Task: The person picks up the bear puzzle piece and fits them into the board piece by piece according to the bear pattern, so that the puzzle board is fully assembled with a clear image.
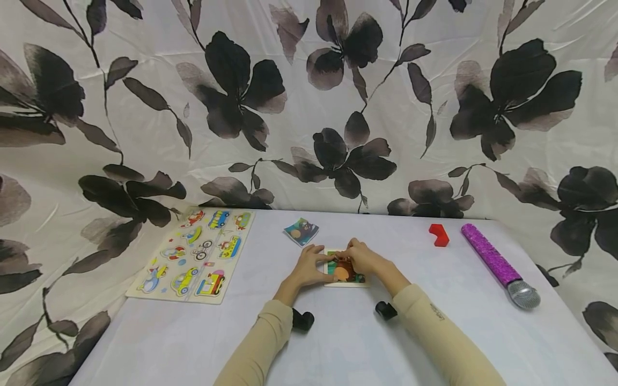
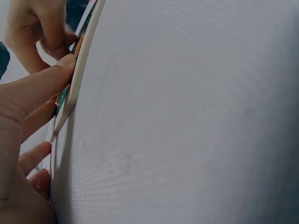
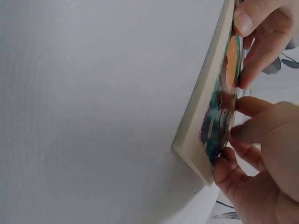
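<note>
A small picture puzzle (image 1: 344, 272) in a pale wooden frame lies flat between the two hands, showing a brown animal on green. My left hand (image 1: 309, 266) holds it at the left side, the thumb (image 2: 65, 60) on the picture near the front edge. Bent over the upper right part, my right hand (image 1: 362, 257) holds the puzzle with thumb and fingers on its picture surface (image 3: 215, 126). Those fingers cover part of the picture, so any seams there are hidden. Beyond the left hand, a separate square picture piece (image 1: 301, 231) lies on the table.
A wooden vehicle puzzle board (image 1: 193, 254) lies at the left of the white table (image 1: 338, 343). On the right are a red angular block (image 1: 438, 235) and a purple glittery microphone (image 1: 497, 262). A floral cloth (image 1: 309, 107) hangs behind. Black wrist devices (image 1: 303, 320) sit below the wrists.
</note>
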### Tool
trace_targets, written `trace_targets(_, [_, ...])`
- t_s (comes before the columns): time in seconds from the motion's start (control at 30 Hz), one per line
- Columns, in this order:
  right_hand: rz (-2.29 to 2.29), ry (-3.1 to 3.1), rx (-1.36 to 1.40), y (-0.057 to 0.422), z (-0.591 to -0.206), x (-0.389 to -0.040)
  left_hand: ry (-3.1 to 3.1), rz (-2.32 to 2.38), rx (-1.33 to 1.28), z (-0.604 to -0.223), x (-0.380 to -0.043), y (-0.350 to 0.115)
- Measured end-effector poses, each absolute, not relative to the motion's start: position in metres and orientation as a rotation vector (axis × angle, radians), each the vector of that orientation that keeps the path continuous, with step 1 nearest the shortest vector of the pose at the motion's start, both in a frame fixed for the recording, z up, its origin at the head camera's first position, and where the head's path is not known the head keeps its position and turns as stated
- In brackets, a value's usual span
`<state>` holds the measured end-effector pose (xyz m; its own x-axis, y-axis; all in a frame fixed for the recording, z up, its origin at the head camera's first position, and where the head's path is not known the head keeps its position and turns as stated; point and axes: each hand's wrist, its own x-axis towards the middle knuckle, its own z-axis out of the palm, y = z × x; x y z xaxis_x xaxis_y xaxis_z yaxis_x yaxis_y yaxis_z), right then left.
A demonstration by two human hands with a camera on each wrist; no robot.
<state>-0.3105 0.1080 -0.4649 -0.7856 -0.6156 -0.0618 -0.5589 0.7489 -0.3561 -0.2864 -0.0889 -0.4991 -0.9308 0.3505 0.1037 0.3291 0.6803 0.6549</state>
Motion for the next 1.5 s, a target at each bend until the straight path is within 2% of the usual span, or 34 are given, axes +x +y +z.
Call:
trace_targets(0.27, [-0.566,2.812,-0.998,0.106,-0.467,-0.311,2.866,1.084,0.592,-0.499,-0.288,-0.09])
trace_targets(0.6, [-0.522,2.8,-0.916,0.107,-0.464,-0.311,2.856,1.078,0.591,-0.498,-0.286,-0.089])
trace_targets(1.3, [-0.818,2.772,-1.068,0.115,-0.477,-0.316,2.849,1.081,0.581,-0.5,-0.286,-0.087])
trace_targets(1.5, [-0.98,2.755,-1.028,0.116,-0.48,-0.318,2.846,1.088,0.583,-0.498,-0.285,-0.087])
